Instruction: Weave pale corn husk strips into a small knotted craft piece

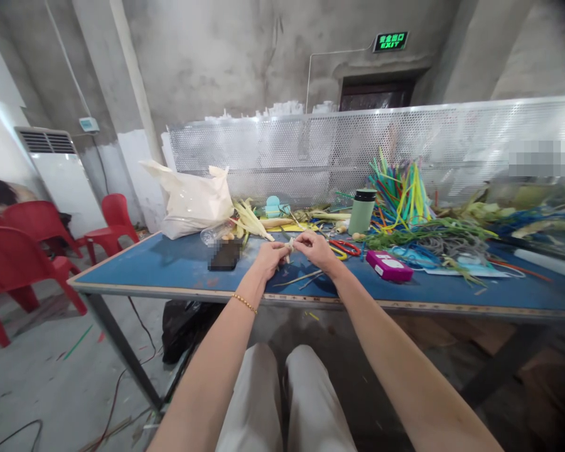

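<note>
Both hands meet above the front part of the blue table [136, 267]. Between them is a small, pale green and whitish strip-like piece [290, 247], perhaps folded plant leaf; its exact kind is too small to make out. My left hand [270, 256] pinches it from the left, its fingers closed. From the right, my right hand [317, 251] pinches it with thumb and forefinger. Thin stalks [306, 276] lie on the table just below the hands. Red-handled scissors [347, 247] lie right of my right hand, beside a yellow loop [338, 253].
Around the hands are a purple box [388, 266], a green bottle [361, 213], a white bag [195, 198] and pale husks [252, 220]. Bundled coloured strips [407, 194] and green stems [405, 235] cover the right side. A perforated metal panel [282, 150] stands behind; red chairs [19, 263] stand left.
</note>
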`<state>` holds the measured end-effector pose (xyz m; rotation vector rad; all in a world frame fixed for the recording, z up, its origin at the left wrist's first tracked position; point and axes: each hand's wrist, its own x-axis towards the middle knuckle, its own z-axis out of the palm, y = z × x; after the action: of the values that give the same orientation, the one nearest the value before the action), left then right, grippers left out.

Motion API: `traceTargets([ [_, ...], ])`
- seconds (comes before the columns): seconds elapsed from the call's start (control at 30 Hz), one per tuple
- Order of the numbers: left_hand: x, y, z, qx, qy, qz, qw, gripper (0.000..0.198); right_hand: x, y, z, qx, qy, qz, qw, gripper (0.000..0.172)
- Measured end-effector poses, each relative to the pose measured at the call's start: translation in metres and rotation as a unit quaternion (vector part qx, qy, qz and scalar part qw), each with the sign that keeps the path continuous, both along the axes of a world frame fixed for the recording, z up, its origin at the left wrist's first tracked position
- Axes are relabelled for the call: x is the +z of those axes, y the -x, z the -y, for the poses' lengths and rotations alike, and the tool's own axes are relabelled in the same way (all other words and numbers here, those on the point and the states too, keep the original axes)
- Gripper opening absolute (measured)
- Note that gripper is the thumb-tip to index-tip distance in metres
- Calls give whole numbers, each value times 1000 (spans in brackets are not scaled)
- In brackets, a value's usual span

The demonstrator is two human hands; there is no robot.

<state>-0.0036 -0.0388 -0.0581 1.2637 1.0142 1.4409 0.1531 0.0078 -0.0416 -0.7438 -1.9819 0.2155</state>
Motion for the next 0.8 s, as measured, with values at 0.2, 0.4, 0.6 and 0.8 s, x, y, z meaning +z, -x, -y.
traceTargets([
  [0.2,0,0,-1,-4,-3,-5,1000,22,-2,1,1,55,73,-17,996,16],
  [0.4,-2,1,-4,6,-3,-5,1000,20,2,0,2,0,17,6,1000,12],
  [0.6,-3,0,-3,15,-10,-28,999,18,-6,-2,-5,-12,-39,58,997,10],
  [0.8,-1,-2,-1,21,-6,-48,999,19,-10,-3,-8,-12,-64,82,994,11],
])
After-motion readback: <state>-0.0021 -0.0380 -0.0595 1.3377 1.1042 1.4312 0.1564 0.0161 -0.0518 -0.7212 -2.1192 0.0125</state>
